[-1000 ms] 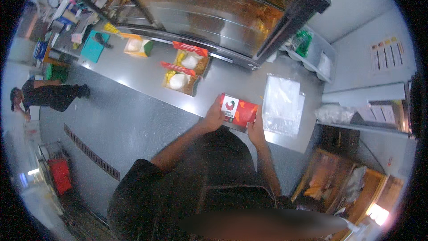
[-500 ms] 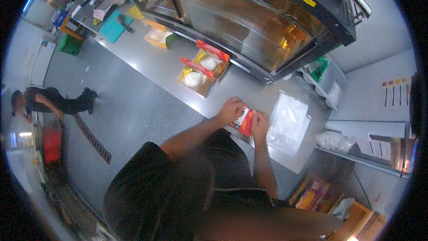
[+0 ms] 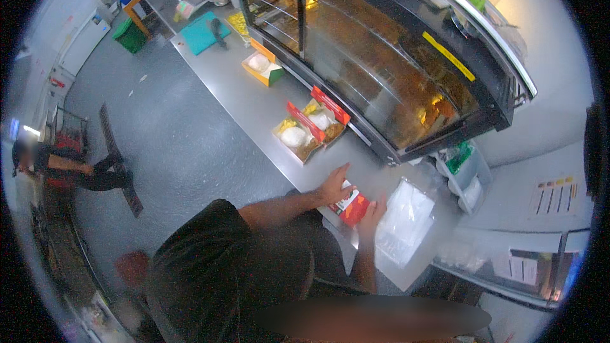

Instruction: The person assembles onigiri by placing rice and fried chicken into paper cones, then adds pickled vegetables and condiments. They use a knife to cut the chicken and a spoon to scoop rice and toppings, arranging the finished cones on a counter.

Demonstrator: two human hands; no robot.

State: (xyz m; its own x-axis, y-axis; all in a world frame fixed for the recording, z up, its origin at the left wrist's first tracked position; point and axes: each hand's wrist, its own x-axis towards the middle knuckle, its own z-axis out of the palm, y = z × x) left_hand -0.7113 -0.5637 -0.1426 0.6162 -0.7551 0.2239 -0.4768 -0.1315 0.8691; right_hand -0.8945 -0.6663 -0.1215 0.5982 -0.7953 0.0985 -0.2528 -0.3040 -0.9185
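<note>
A red box with a white and dark panel (image 3: 351,208) lies closed near the counter's front edge, between my hands. My left hand (image 3: 333,188) is at the box's far left side, its fingers stretched and spread, thumb close to the panel. Along the right side rests my right hand (image 3: 370,218), fingers extended and apart, touching or almost touching the edge. Beyond them two open red-flapped food boxes stand side by side; the nearer one (image 3: 296,140) and the farther one (image 3: 323,118) hold white mounds, yellow pieces and brown food. Clear plastic bags (image 3: 405,221) lie flat beside my right hand.
A glass-fronted heated cabinet (image 3: 381,57) runs along the steel counter's back (image 3: 232,98). An orange-green box (image 3: 262,67) and a teal cutting board (image 3: 206,33) sit farther left. A grey bin (image 3: 469,181) stands right. Another person (image 3: 70,164) is across the floor.
My fingers have loosened from the red box and spread out beside it. The view has turned, so the counter appears lower. The other person has changed posture across the floor.
</note>
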